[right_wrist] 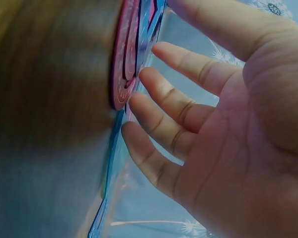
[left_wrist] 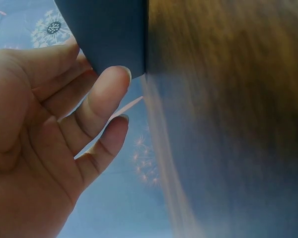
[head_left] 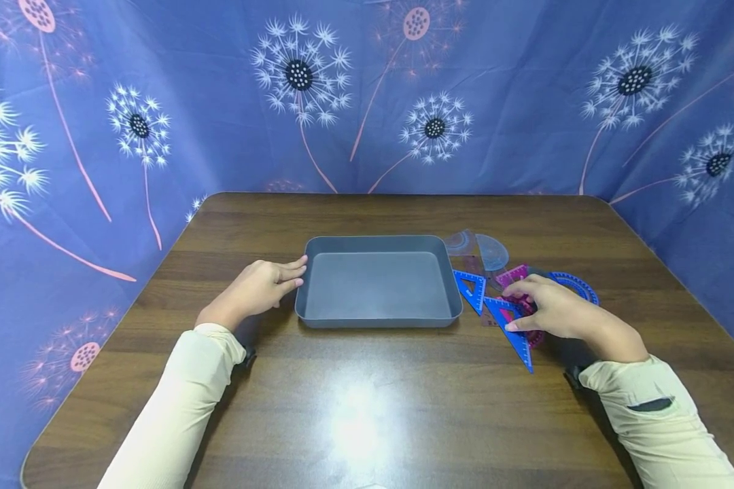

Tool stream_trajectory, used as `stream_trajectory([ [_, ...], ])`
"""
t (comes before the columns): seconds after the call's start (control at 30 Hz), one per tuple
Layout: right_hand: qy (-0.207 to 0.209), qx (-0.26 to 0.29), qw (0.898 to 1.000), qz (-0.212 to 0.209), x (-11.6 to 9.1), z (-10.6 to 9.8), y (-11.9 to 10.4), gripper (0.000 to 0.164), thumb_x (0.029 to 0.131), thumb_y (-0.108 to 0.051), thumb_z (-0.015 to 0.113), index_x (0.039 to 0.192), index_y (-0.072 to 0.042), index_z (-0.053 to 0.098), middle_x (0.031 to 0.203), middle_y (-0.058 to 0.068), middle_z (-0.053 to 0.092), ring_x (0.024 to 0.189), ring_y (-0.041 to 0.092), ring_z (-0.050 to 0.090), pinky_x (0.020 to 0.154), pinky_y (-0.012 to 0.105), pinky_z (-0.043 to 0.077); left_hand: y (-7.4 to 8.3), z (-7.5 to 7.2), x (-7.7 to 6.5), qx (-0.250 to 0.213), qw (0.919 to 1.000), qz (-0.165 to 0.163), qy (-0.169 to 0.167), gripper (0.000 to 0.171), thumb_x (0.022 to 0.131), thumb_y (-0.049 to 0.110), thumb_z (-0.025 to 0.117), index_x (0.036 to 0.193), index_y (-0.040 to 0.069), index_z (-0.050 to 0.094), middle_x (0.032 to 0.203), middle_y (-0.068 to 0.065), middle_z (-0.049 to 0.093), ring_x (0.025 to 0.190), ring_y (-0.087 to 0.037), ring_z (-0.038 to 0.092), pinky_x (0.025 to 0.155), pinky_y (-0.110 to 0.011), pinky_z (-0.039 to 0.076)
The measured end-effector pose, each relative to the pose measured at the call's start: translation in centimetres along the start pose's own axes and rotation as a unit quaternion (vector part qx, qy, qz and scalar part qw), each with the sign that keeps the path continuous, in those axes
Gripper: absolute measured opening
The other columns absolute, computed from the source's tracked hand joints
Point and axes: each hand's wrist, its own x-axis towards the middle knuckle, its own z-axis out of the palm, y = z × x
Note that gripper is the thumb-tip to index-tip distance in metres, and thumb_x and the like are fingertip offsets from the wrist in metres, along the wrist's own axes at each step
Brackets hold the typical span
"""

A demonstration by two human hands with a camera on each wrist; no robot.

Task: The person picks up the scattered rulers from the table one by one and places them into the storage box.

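Note:
A dark grey rectangular tray (head_left: 379, 285) lies on the table. My left hand (head_left: 259, 288) is at the tray's left side, its fingertips on the rim. In the left wrist view the fingers (left_wrist: 107, 94) are slightly bent, close to the tray wall (left_wrist: 114, 39). My right hand (head_left: 553, 305) reaches over a pile of set squares and protractors, fingers spread. Its thumb is at a blue set square (head_left: 520, 343); the other fingertips are over a pink piece (head_left: 512, 274). In the right wrist view the fingers (right_wrist: 156, 119) extend to the pile's edge, by a pink protractor (right_wrist: 120, 74).
A smaller blue set square (head_left: 478, 299) lies against the tray's right side. Clear protractors (head_left: 492, 252) lie behind it. A blue protractor (head_left: 578, 285) sticks out beyond the right hand. The wooden table (head_left: 232, 414) has a patterned blue cloth (head_left: 367, 88) hanging behind it.

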Motion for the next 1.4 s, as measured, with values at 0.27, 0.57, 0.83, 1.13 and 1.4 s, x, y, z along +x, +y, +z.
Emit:
stream_trajectory([
  [0.27,0.000,0.017,1.000,-0.011,0.18,-0.03,0.13,0.054,0.080,-0.036,0.083,0.116,-0.001,0.064,0.105,0.014,0.063,0.098,0.033,0.060,0.083,0.055,0.050,-0.10,-0.08,-0.05,-0.007,1.0000,-0.003,-0.002,0.040,0.102,0.023,0.059,0.138,0.008,0.057,0.150,0.000,0.045,0.045,-0.010,0.055,0.056,-0.028,0.048],
  [0.57,-0.003,0.035,0.999,-0.003,0.58,-0.35,0.13,0.050,0.080,-0.033,0.084,0.114,-0.002,0.065,0.103,0.012,0.061,0.096,0.030,0.058,0.083,0.051,0.050,-0.30,-0.25,-0.02,-0.009,0.9998,0.002,0.016,0.040,0.101,0.021,0.061,0.138,0.007,0.057,0.148,-0.002,0.048,0.043,-0.010,0.054,0.056,-0.028,0.048],
  [0.83,-0.006,0.057,0.998,0.007,0.35,-0.30,0.27,0.049,0.079,-0.029,0.085,0.114,-0.002,0.065,0.098,0.009,0.057,0.090,0.024,0.054,0.076,0.038,0.046,-0.17,-0.18,-0.11,-0.018,0.9998,-0.001,0.008,0.040,0.101,0.022,0.060,0.138,0.007,0.057,0.148,-0.001,0.047,0.044,-0.011,0.055,0.056,-0.028,0.048],
  [1.13,0.009,0.066,0.998,0.009,0.11,-0.22,0.56,0.041,0.076,-0.026,0.087,0.106,-0.006,0.068,0.093,0.008,0.056,0.083,0.021,0.052,0.069,0.033,0.043,-0.09,-0.09,-0.04,-0.015,0.9999,0.000,0.008,0.040,0.101,0.023,0.060,0.138,0.007,0.058,0.148,-0.001,0.048,0.044,-0.009,0.055,0.055,-0.028,0.048],
  [1.4,0.017,0.073,0.997,0.001,0.01,-0.19,0.70,0.032,0.079,-0.021,0.085,0.101,-0.005,0.067,0.088,0.003,0.064,0.077,0.017,0.054,0.064,0.028,0.044,0.11,0.01,-0.05,-0.011,0.9999,0.005,0.006,0.040,0.101,0.021,0.061,0.137,0.006,0.058,0.148,-0.003,0.047,0.045,-0.013,0.057,0.052,-0.027,0.048],
])
